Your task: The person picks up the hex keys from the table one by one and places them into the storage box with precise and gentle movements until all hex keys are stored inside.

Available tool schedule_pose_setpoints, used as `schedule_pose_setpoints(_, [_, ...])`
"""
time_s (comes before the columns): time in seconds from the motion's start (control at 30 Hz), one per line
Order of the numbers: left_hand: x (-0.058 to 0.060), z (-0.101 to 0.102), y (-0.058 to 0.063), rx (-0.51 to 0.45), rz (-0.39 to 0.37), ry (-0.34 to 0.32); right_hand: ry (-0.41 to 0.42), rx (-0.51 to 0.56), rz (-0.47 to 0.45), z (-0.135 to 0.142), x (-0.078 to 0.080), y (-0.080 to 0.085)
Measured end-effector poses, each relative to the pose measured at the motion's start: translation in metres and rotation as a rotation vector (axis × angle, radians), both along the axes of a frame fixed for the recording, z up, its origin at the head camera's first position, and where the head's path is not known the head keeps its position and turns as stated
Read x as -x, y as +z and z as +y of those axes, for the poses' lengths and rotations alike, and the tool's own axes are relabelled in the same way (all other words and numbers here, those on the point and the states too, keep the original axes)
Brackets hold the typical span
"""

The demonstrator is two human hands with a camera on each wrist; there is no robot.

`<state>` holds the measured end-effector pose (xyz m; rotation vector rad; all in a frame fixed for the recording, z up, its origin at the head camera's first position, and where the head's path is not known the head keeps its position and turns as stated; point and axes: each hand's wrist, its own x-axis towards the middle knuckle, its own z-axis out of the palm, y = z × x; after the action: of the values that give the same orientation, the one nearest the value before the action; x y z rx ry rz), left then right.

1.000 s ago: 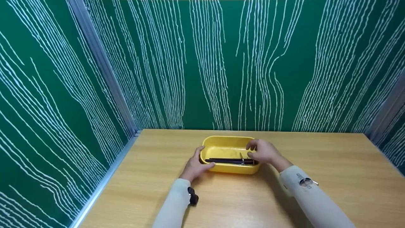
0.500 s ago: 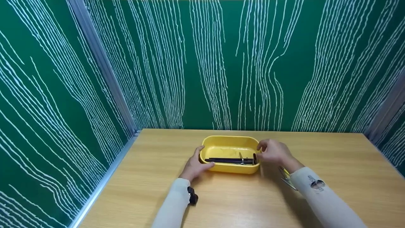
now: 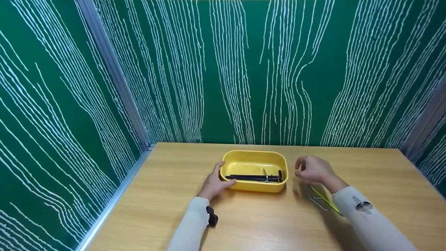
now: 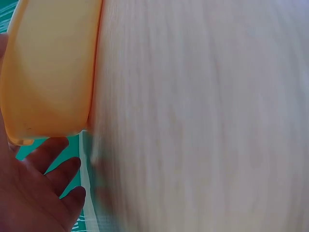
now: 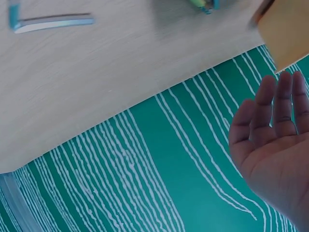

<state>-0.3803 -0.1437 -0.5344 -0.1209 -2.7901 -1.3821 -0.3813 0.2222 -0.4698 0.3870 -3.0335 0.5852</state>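
A yellow plastic box [image 3: 256,187] stands on the table. In the head view my left hand [image 3: 212,185] holds its left end, thumb over the near rim and fingers around the side. The left wrist view shows fingers [image 4: 63,176] spread beside the box's end. Inside, along the near wall, lie dark slender sticks [image 3: 251,177] and a small thin metal piece [image 3: 266,176]; their exact kind is unclear. My right hand [image 3: 316,170] hovers just right of the box, fingers loosely curled with nothing in them. In the right wrist view its palm [image 5: 280,159] shows bare.
Under the right forearm lies a yellow-green slender thing [image 3: 324,198] with bent metal wire beside it, partly hidden by the sleeve. The wooden table [image 3: 264,223] ends at a green wall [image 3: 226,104] with white wavy lines. Metal posts [image 3: 116,69] stand at the corners.
My right hand has drawn out of the box and moved right, past its rim. The yellow-green thing has come into sight from under the forearm. The left hand has stayed on the box.
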Motion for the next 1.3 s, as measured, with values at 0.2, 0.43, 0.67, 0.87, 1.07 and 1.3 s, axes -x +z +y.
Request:
schedule_pose_setpoints(0.2, [0.001,0.000,-0.001,0.013,0.017,0.004,-0.019,-0.031,-0.007,0.015,-0.004,-0.011])
schedule_pose_setpoints(0.43, [0.001,0.001,0.000,0.025,0.000,0.011,-0.065,-0.013,-0.129,0.026,-0.009,-0.022])
schedule_pose_setpoints(0.67, [0.002,0.001,-0.002,0.016,0.015,-0.008,-0.075,-0.057,-0.148,0.036,-0.013,-0.032])
schedule_pose_setpoints(0.87, [0.002,0.000,-0.001,0.012,0.019,0.007,-0.080,-0.065,-0.177,0.040,-0.016,-0.038])
schedule_pose_setpoints(1.07, [0.002,0.001,-0.002,-0.004,-0.001,0.020,-0.071,-0.081,-0.185,0.041,-0.018,-0.041])
schedule_pose_setpoints(1.3, [0.000,0.001,-0.002,0.017,0.004,0.008,-0.105,-0.049,-0.196,0.039,-0.022,-0.044])
